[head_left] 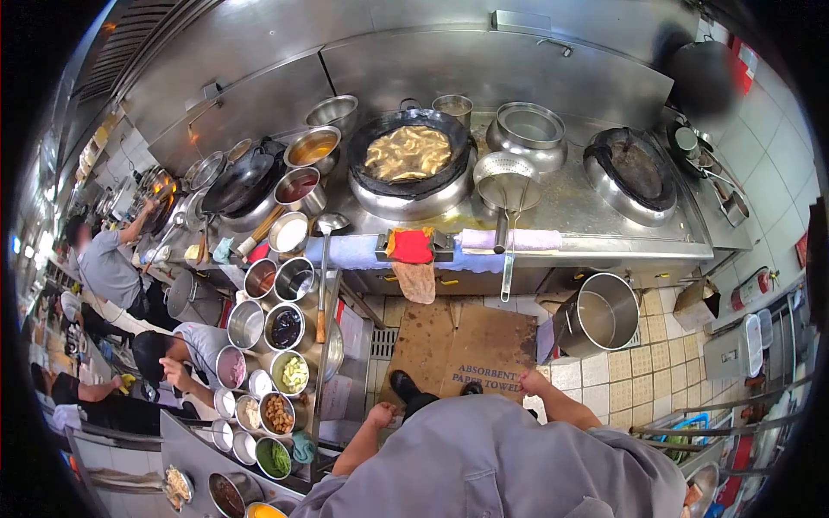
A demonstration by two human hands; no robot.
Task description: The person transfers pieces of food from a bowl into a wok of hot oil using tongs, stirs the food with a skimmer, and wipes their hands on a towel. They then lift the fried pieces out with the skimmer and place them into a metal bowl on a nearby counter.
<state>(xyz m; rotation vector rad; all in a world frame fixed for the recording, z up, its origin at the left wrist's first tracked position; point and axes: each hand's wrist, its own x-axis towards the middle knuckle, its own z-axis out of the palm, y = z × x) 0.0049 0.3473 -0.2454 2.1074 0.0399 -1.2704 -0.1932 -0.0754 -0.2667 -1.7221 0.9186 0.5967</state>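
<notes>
My left hand hangs low at my left side, its fingers curled with nothing visible in them. It is nearest to the ingredient rack and the brown cardboard on the floor. At my right side hangs my right hand, also loosely closed and apparently without anything in it, above the cardboard's right edge. Ahead on the range, a large wok holds pale pieces in bubbling oil. A perforated strainer and a long-handled ladle rest over a pot to its right. Neither hand touches these.
A tall steel pot stands on the tiled floor at right. Left of me, several containers hold sauces, diced green vegetable and brown cubes. Another ladle lies across them. A co-worker leans over the rack's far side.
</notes>
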